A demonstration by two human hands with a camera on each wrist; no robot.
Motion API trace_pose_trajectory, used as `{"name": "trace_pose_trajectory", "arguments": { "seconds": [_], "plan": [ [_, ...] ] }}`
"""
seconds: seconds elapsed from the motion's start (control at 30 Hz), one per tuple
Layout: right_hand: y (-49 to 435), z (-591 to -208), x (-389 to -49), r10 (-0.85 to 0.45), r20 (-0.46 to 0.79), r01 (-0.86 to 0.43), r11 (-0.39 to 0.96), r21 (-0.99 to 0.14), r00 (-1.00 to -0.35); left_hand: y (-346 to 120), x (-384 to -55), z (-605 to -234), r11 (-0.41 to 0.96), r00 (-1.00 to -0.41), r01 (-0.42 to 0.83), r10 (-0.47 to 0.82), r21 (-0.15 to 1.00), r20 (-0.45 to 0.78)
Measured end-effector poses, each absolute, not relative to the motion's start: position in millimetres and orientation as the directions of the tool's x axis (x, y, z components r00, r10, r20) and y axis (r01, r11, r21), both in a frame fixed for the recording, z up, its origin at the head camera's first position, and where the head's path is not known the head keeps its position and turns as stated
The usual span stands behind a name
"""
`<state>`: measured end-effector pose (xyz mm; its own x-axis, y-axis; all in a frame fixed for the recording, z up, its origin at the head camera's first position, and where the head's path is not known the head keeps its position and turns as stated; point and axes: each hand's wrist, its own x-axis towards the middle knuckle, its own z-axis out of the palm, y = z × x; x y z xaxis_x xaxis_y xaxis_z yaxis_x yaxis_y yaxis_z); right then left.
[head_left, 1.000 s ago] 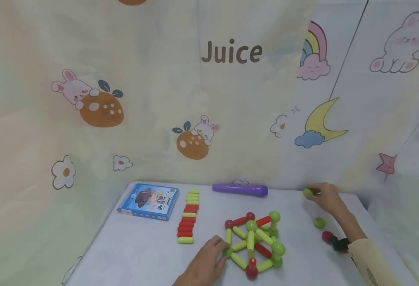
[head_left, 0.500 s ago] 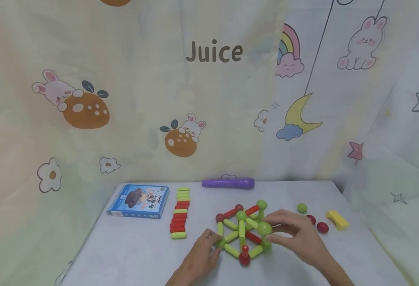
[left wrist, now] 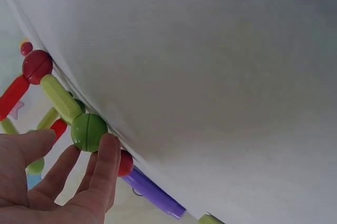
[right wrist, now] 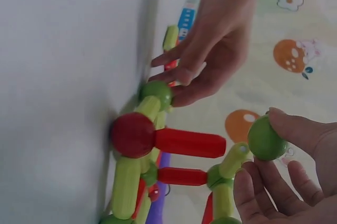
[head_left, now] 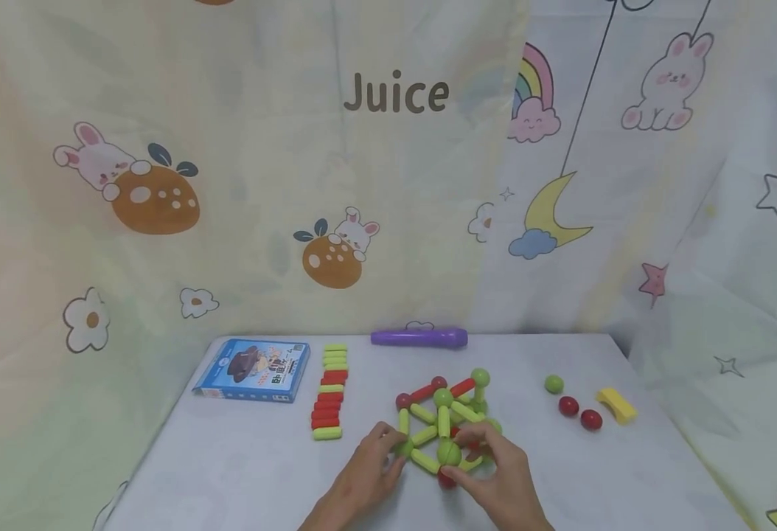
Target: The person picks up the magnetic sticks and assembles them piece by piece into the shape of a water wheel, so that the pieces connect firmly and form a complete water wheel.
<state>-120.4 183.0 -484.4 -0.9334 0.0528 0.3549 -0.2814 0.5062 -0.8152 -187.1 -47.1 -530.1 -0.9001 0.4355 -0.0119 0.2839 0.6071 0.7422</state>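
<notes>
A framework of green and red balls joined by yellow-green and red rods (head_left: 444, 422) stands on the white table. At its near left corner, my left hand (head_left: 368, 472) has thumb and fingers on either side of a green ball (left wrist: 88, 132). My right hand (head_left: 504, 476) pinches another green ball (head_left: 449, 452) between thumb and fingertips. In the right wrist view this held ball (right wrist: 267, 138) is off the end of a red rod (right wrist: 190, 143) that sticks out of a red ball (right wrist: 132, 135). In the head view it covers that rod.
A loose green ball (head_left: 553, 383), two red balls (head_left: 568, 405) and a yellow arched block (head_left: 617, 405) lie at the right. Left of the framework runs a column of red and yellow-green rods (head_left: 327, 404). Behind are a blue box (head_left: 253, 371) and a purple stick (head_left: 419, 338).
My right hand has come from the table's far right to the framework's front with a green ball. My left hand stays at the corner ball. The head view has shifted rightward.
</notes>
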Motion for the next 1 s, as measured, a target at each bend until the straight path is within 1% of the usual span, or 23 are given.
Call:
{"name": "trace_pose_trajectory", "arguments": {
  "seconds": [0.2,0.33,0.4,0.57,0.63,0.73,0.8,0.83,0.87,0.9,1.0],
  "plan": [
    [184,-497,-125,0.029,0.404,-0.326,0.540,-0.776,-0.914,-47,-187,-532,0.620,-0.900,0.283,0.435,0.732,-0.021],
    [184,-503,-127,0.020,0.458,-0.364,0.577,-0.731,-0.889,-47,-187,-531,0.619,-0.898,0.286,0.440,0.732,-0.022],
    [183,-505,-128,0.015,0.476,-0.383,0.574,-0.724,-0.879,-48,-187,-531,0.618,-0.897,0.287,0.441,0.732,-0.021],
    [181,-502,-128,-0.005,0.470,-0.394,0.554,-0.733,-0.883,-48,-187,-531,0.625,-0.901,0.294,0.434,0.723,-0.009],
    [183,-501,-126,-0.021,0.494,-0.409,0.590,-0.696,-0.869,-49,-186,-532,0.627,-0.901,0.296,0.433,0.720,-0.006],
    [195,-499,-125,-0.015,0.587,-0.439,0.679,-0.588,-0.809,-49,-186,-533,0.624,-0.899,0.309,0.437,0.718,0.007],
    [207,-501,-126,0.015,0.636,-0.415,0.745,-0.521,-0.771,-49,-185,-533,0.621,-0.897,0.322,0.441,0.715,0.021],
    [213,-503,-127,0.034,0.637,-0.389,0.767,-0.510,-0.770,-48,-185,-533,0.620,-0.896,0.331,0.442,0.712,0.031],
    [219,-506,-128,0.053,0.623,-0.358,0.779,-0.514,-0.781,-48,-185,-533,0.618,-0.895,0.340,0.444,0.708,0.042],
    [225,-509,-129,0.065,0.585,-0.317,0.790,-0.526,-0.808,-48,-185,-533,0.618,-0.895,0.346,0.443,0.706,0.052],
    [237,-521,-133,0.082,0.389,-0.188,0.772,-0.607,-0.918,-48,-183,-533,0.623,-0.895,0.359,0.442,0.695,0.065]
  ]
}}
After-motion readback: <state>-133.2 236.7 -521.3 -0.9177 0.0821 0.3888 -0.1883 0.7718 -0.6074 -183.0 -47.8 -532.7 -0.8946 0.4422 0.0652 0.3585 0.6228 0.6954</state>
